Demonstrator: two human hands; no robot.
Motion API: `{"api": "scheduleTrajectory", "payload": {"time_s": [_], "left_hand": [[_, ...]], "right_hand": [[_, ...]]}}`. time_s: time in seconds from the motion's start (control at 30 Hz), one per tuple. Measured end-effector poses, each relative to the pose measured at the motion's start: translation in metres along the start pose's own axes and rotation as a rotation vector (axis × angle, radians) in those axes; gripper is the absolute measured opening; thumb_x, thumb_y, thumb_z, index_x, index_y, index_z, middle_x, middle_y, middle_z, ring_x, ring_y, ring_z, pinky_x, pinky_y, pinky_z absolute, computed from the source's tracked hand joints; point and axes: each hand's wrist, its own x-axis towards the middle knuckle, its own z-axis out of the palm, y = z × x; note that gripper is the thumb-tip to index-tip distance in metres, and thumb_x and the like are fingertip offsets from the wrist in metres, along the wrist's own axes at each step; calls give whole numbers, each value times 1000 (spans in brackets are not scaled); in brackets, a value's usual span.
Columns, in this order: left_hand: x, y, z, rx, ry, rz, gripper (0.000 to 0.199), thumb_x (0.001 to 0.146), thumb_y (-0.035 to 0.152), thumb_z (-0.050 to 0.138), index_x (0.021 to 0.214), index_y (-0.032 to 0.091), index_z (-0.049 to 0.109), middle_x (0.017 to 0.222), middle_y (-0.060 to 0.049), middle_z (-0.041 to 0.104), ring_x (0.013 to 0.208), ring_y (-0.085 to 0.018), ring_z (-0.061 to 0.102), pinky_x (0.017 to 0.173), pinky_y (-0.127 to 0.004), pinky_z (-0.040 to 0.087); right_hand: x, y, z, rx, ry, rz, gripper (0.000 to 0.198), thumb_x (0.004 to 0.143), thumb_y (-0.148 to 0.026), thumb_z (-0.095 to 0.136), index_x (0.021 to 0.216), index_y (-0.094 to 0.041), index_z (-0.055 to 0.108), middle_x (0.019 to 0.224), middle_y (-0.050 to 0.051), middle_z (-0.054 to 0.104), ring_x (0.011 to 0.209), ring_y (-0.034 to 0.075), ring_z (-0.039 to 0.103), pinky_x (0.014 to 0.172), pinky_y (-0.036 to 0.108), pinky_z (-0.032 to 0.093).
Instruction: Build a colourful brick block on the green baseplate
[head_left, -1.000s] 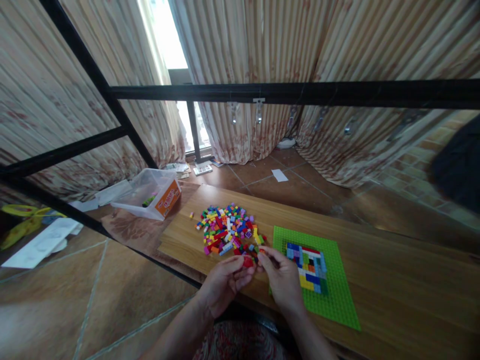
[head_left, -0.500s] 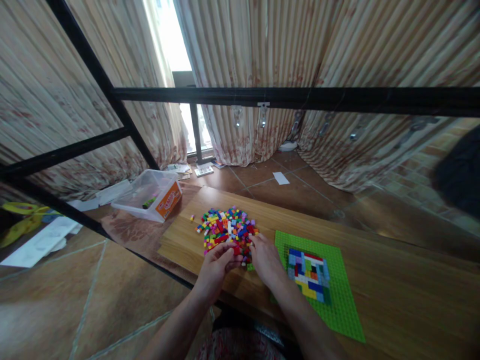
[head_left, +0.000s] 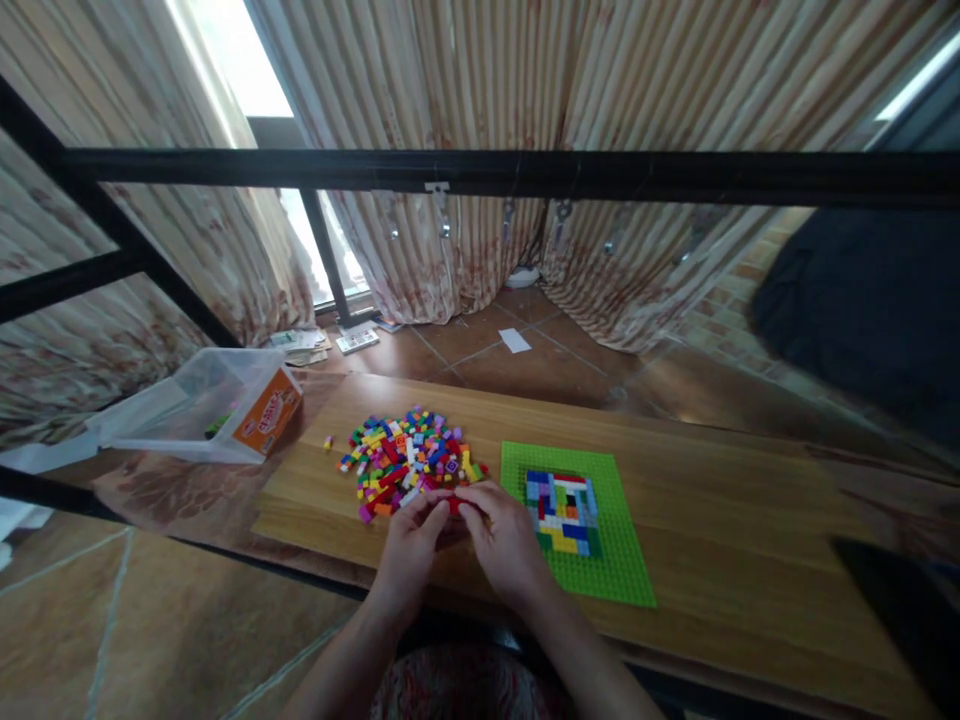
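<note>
My left hand and my right hand meet in front of the brick pile, fingers pinched together. Between their fingertips is a red toy brick, gripped from both sides; whether it is one piece or two I cannot tell. Just beyond lies a heap of loose coloured bricks on the wooden board. Right of my hands is a green baseplate, bearing a low square build of mixed bricks in blue, white, yellow, red and green.
A clear plastic bin with an orange label stands left of the wooden board. A black metal rail crosses beyond, before striped curtains. Papers lie on the tiled floor. A dark shape is at the right.
My right hand has left the pile's edge and come together with my left hand at the red brick. The camera view has turned right.
</note>
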Motion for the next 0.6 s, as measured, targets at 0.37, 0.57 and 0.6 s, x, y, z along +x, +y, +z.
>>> {"api": "scheduleTrajectory", "payload": {"time_s": [0.37,0.57,0.6], "left_hand": [[20,6,-22,90,42,124,38,62,40,78,87,14,67,69,-1,68,59,-13,63,63,-24,52],[15,15,-44,65,103,183,38,64,39,78,91,15,68,72,0,67,62,-11,62,63,-22,51],[13,15,-45,71,106,175,38,65,39,77,92,15,68,72,0,67,62,-11,62,64,-22,51]], "right_hand": [[-12,24,-2,-34,172,33,22,89,-18,48,97,-19,68,97,7,69,91,17,64,84,31,50],[-49,24,-13,-156,136,17,20,92,-18,47,98,-21,65,97,5,67,91,16,61,82,29,47],[-54,25,-14,-208,128,15,18,92,-18,48,97,-21,65,94,4,67,89,17,61,81,30,46]]}}
